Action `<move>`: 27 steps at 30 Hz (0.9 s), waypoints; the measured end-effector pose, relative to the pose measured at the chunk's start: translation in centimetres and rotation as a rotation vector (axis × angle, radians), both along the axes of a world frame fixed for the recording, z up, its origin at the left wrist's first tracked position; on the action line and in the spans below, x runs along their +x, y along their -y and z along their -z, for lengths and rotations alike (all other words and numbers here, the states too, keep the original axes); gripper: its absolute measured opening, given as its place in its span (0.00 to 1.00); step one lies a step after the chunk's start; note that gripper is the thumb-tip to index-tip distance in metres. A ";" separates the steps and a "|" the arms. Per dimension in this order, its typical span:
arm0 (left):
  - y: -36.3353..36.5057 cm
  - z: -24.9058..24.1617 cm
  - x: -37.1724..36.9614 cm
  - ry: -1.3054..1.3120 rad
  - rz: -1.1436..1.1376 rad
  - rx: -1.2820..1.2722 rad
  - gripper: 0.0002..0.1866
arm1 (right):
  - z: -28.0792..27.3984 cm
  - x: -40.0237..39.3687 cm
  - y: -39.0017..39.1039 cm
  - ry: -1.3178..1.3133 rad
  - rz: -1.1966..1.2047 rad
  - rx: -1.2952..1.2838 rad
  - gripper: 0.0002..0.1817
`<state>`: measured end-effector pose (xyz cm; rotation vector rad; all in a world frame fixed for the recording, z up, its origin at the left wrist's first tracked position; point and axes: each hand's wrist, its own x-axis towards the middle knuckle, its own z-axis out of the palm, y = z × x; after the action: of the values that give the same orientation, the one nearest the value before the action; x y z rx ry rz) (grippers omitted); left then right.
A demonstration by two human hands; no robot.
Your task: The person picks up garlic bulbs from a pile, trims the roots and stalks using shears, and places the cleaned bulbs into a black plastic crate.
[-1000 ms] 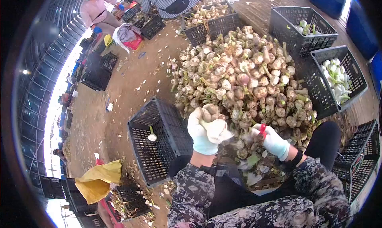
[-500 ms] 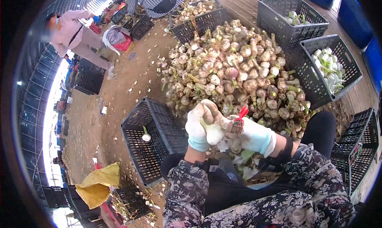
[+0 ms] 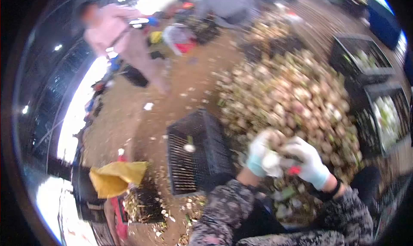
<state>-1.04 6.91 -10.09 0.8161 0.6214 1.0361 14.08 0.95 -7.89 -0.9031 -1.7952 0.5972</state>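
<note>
The left hand (image 3: 258, 151) curls around a white bulb (image 3: 271, 161). The right hand (image 3: 309, 161) bends close by; blur hides its grip.

The bulb heap (image 3: 288, 97) lies beyond the left hand (image 3: 259, 152) and right hand (image 3: 310, 161) — left crate (image 3: 215, 138) beside it, one bulb (image 3: 189, 147) inside; rightward, a near crate (image 3: 365, 121) before a far crate (image 3: 345, 59).
</note>
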 end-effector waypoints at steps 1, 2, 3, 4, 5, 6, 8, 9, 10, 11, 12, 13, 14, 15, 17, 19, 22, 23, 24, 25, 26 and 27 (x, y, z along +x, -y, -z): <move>-0.3 0.6 -0.1 -0.092 -0.001 0.159 0.11 | -0.3 -0.2 -0.3 -0.006 0.022 0.025 0.18; -0.6 1.2 -0.2 -0.181 -0.018 0.315 0.13 | -0.5 -0.3 -0.3 -0.014 0.072 0.071 0.16; -1.1 1.3 -0.4 0.007 0.072 -0.006 0.15 | -0.5 -0.9 -0.5 -0.054 0.148 0.084 0.14; -1.7 1.4 -0.5 0.193 0.091 -0.353 0.16 | -0.5 -1.6 -0.5 -0.082 0.215 0.106 0.11; -1.0 -0.3 0.0 0.189 0.019 -0.475 0.19 | -0.9 -1.9 -0.5 -0.101 0.216 0.073 0.11; -0.8 -0.5 0.0 0.224 -0.043 -0.496 0.19 | -0.5 -1.7 -0.7 -0.082 0.215 0.040 0.13; -1.1 -0.7 -0.2 0.310 -0.181 -0.648 0.21 | 0.0 -2.3 0.5 -0.105 0.187 -0.034 0.14; -0.8 -1.1 -0.6 0.204 -0.147 -0.474 0.19 | 0.3 -3.2 1.6 -0.149 0.156 -0.074 0.15; -0.6 0.1 -0.6 0.203 -0.171 -0.426 0.18 | 1.8 -3.5 1.8 -0.242 0.177 -0.185 0.05; -0.9 1.3 -0.5 0.201 -0.191 -0.369 0.17 | 2.3 -3.3 2.1 -0.573 0.159 -0.468 0.06; -1.2 1.0 -0.9 0.200 -0.200 -0.414 0.15 | 2.6 -3.2 1.6 -0.626 0.197 -0.490 0.08; -1.2 1.0 -0.9 0.208 -0.232 -0.442 0.15 | 2.8 -3.1 1.4 -0.676 0.241 -0.523 0.11; -1.2 1.1 -0.9 0.215 -0.264 -0.469 0.14 | 2.9 -2.8 1.2 -0.719 0.154 -0.516 0.12; -1.4 1.3 -1.0 0.214 -0.260 -0.453 0.14 | 2.0 -2.9 1.4 -0.723 0.150 -0.500 0.12; -1.4 2.1 -1.0 0.351 -0.238 -0.555 0.13 | 0.3 -3.6 1.8 -0.383 0.141 -0.239 0.13; -1.1 1.9 -0.6 0.333 -0.264 -0.566 0.12 | -0.8 -4.3 1.9 -0.043 0.248 -0.050 0.20; -0.4 1.7 -0.5 0.264 -0.169 -0.572 0.17 | 2.8 -4.2 0.3 -0.161 0.288 0.066 0.20; -1.1 4.4 -1.5 0.273 0.067 -0.427 0.18 | 2.5 -4.1 0.6 -0.112 0.290 0.030 0.20; -0.6 3.5 -1.9 0.306 0.212 -0.343 0.19 | 2.2 -3.9 0.7 -0.062 0.292 -0.005 0.20; 0.0 2.7 -0.8 0.176 -0.008 -0.378 0.20 | 2.0 -3.7 0.7 -0.010 0.294 -0.038 0.21; 0.9 -0.2 -0.8 0.157 0.038 -0.393 0.21 | -0.1 -3.2 1.0 0.113 0.312 -0.025 0.21; 0.3 1.2 -1.3 0.289 0.154 -0.429 0.23 | 1.3 -2.7 0.9 0.063 0.308 -0.063 0.23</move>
<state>-2.36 6.59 -11.33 0.3248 0.4991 0.8199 11.35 0.08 -9.23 -1.2252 -1.6553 0.4329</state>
